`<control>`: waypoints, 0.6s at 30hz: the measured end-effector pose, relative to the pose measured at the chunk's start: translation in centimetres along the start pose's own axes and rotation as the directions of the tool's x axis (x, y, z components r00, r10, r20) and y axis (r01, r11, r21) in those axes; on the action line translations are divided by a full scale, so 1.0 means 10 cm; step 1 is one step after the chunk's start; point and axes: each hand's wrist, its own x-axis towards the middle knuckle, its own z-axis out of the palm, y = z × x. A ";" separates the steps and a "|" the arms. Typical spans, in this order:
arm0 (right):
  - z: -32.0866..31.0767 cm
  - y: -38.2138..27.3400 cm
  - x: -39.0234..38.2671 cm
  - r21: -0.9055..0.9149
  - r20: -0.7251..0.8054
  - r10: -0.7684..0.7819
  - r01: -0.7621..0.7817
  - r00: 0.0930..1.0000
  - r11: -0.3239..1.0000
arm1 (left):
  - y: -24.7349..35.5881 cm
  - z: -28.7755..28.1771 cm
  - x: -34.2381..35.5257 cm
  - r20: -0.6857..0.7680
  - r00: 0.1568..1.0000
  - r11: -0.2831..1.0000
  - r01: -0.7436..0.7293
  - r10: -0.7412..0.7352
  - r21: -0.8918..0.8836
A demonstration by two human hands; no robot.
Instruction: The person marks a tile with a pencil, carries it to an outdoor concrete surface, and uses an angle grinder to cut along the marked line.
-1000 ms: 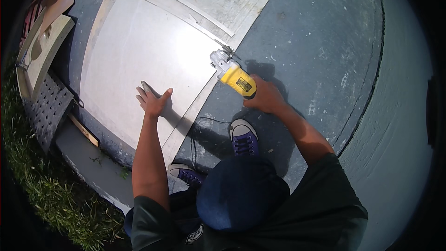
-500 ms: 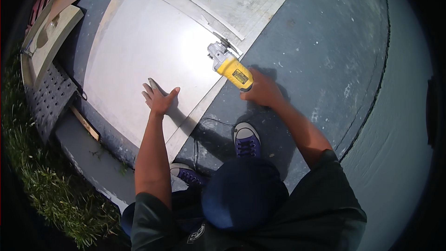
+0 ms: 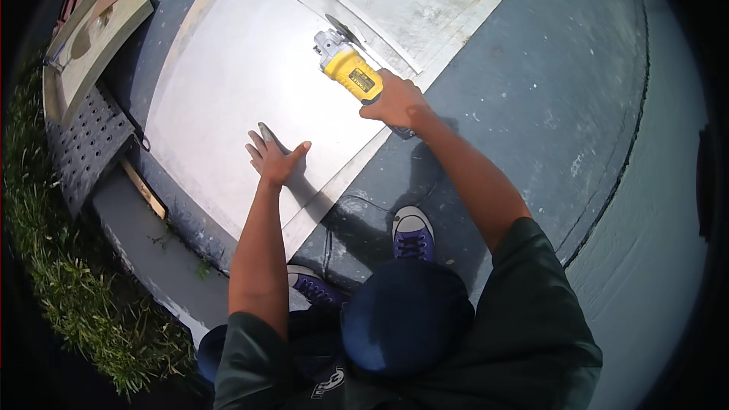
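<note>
A yellow and grey angle grinder is gripped by my right hand, whose fingers wrap round its rear body. The grinder's dark disc stands on edge at the long line between the pale sheet and a narrow strip beside it; whether it touches the sheet I cannot tell. My left hand lies spread on the white sheet, thumb out to the right and nothing in it. Strong glare covers the sheet's middle.
Grey concrete floor extends to the right of the sheet. At the left lie a perforated dark plate, a curved wooden piece and a wooden stick, with grass beyond. A thin cord runs near my purple shoes.
My right hand has carried the grinder farther away and to the left along the strip's edge. The left hand stays spread in place on the sheet; the whole view has shifted slightly.
</note>
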 end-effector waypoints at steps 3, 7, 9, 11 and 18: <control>0.02 -0.18 0.18 0.017 -0.032 -0.027 0.027 0.999 0.999 | 0.01 -0.02 0.01 0.001 1.000 1.000 -0.001 0.001 -0.030; -0.03 -0.42 0.36 0.051 0.012 -0.031 0.030 0.999 0.998 | 0.00 -0.04 0.02 -0.016 1.000 0.999 -0.017 0.016 -0.040; -0.01 -0.51 0.50 0.064 0.001 -0.024 0.023 1.000 0.998 | 0.02 -0.05 0.02 -0.014 1.000 0.999 -0.012 0.011 -0.035; -0.02 -0.58 0.64 0.056 -0.002 -0.024 0.024 1.000 0.998 | 0.03 -0.05 0.04 -0.010 1.000 0.999 -0.010 0.010 -0.032; 0.04 -0.73 0.96 0.050 -0.021 -0.023 0.024 1.000 0.998 | 0.02 -0.02 0.03 -0.003 1.000 0.999 -0.018 0.017 -0.040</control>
